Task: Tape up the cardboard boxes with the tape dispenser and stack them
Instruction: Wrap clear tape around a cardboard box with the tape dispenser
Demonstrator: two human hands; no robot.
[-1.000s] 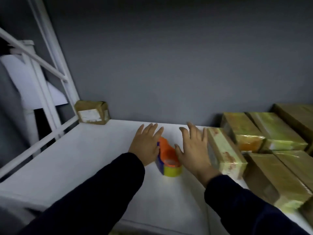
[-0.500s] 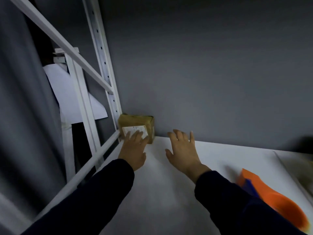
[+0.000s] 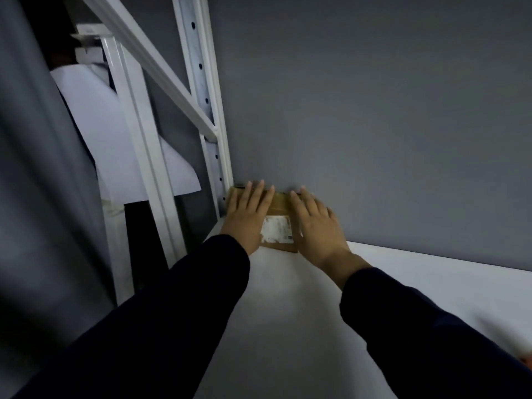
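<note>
Left hand (image 3: 244,223) and right hand (image 3: 316,226) now on small brown cardboard box (image 3: 277,208), fingers (image 3: 259,195) straight, flat

Cardboard box (image 3: 278,203): tan-brown, white label (image 3: 277,233) with dark print. Shelf (image 3: 288,312) under the box: white. Upright (image 3: 201,67) left of the box: white, row of dark holes. Wall (image 3: 374,110) behind the box: grey. Your sleeves (image 3: 172,312): dark navy.

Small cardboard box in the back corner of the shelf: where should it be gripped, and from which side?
Probably grip the cardboard box by its left and right ends, one hand each, coming from the front and above. It sits back by the grey wall beside the rack upright, so its rear is shut off. The left hand and right hand rest over those ends, fingers straight.
</note>
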